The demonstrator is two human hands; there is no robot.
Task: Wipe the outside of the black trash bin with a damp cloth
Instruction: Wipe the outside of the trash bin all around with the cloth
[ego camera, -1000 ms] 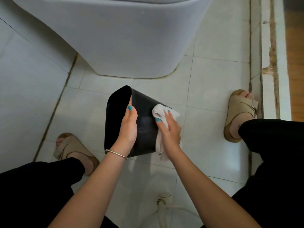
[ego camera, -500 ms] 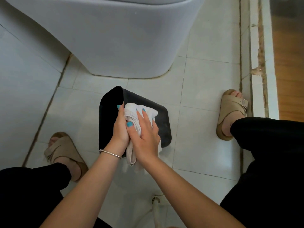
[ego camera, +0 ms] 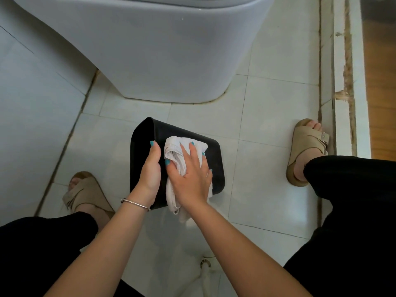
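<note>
The bin point(ego camera: 214, 155) looks light, stiff and slick; left hand point(ego camera: 150, 172) grips its rim edge, right hand point(ego camera: 190, 179) presses the soft cloth point(ego camera: 173, 148) flat, fingers spread.

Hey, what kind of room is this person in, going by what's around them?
Most likely a bathroom. A white toilet base stands on a pale tiled floor, a floor drain sits near the person's feet, and a raised threshold separates the tiles from a wooden floor.
</note>
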